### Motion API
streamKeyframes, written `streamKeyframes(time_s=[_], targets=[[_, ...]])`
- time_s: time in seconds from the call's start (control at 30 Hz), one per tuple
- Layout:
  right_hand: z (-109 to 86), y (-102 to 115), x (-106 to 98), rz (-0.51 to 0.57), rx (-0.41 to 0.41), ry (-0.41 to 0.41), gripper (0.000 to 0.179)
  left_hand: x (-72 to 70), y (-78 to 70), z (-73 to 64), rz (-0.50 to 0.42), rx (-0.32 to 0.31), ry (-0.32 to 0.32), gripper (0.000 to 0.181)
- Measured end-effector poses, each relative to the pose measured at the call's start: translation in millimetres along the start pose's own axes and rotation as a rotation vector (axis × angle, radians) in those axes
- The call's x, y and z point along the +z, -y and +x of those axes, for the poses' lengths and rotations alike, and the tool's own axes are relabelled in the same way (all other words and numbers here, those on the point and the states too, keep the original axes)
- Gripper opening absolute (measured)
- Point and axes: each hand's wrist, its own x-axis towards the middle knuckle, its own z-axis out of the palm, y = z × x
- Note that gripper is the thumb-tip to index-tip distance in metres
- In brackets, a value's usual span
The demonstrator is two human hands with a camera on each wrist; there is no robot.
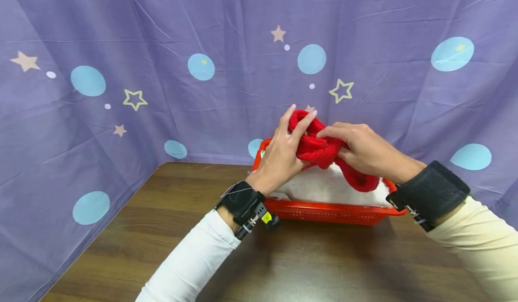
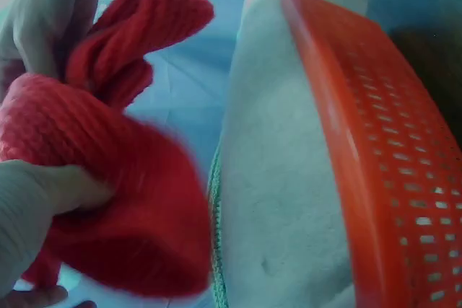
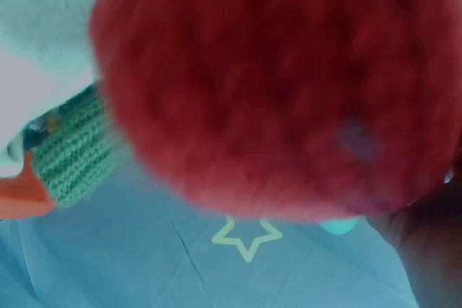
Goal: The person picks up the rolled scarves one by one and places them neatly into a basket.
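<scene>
A bunched red knitted garment (image 1: 323,154), possibly a scarf, is held by both hands above a red plastic basket (image 1: 332,213). My left hand (image 1: 281,156) grips its left side, with two fingers spread up along the folds and the thumb pressed into the ribbed knit (image 2: 144,200). From the right, my right hand (image 1: 364,151) pinches the gathered knit between fingers and thumb. One rounded end of the garment hangs below the right hand over the basket. The red knit (image 3: 289,99) fills much of the right wrist view and hides the fingers there.
White fuzzy cloth (image 1: 323,186) lies inside the basket. A green ribbed knit piece (image 3: 79,153) shows at the basket's far side. The basket stands on a brown wooden table (image 1: 194,203), close to a purple curtain (image 1: 234,122) with stars and dots.
</scene>
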Motion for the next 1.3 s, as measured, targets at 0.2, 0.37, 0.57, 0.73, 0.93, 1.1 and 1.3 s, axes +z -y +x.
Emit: streamKeyframes(time_s=[0.2,0.37,0.57,0.73,0.93,1.1,1.3], targets=[[0.9,-7.4,3.6,-0.063,-0.044,-0.020,0.044,-8.4,9.0,6.5,0.167,0.117,-0.034,0.047],[-0.3,-23.0,16.2,-0.122,-0.067,-0.044,0.044,-5.4,11.9,10.0,0.339,0.121,0.086,0.044],[-8.7,-33.8,38.2,-0.210,0.067,0.039,0.041,9.0,14.0,8.5,0.366,0.030,0.282,0.062],[-8.3,-32.7,47.7,-0.185,0.100,0.138,0.039,14.6,15.9,7.1,0.404,0.007,0.385,0.039],[-16.7,-34.9,45.8,-0.093,0.158,0.212,0.035,14.1,19.1,1.2,0.425,-0.097,0.458,0.026],[-36.9,-42.1,40.7,-0.073,0.166,0.212,0.035,16.5,18.6,-1.9,0.449,-0.122,0.469,0.023],[-53.8,-48.4,35.6,0.015,0.244,0.319,0.040,15.9,22.0,-5.8,0.392,-0.157,0.526,0.028]])
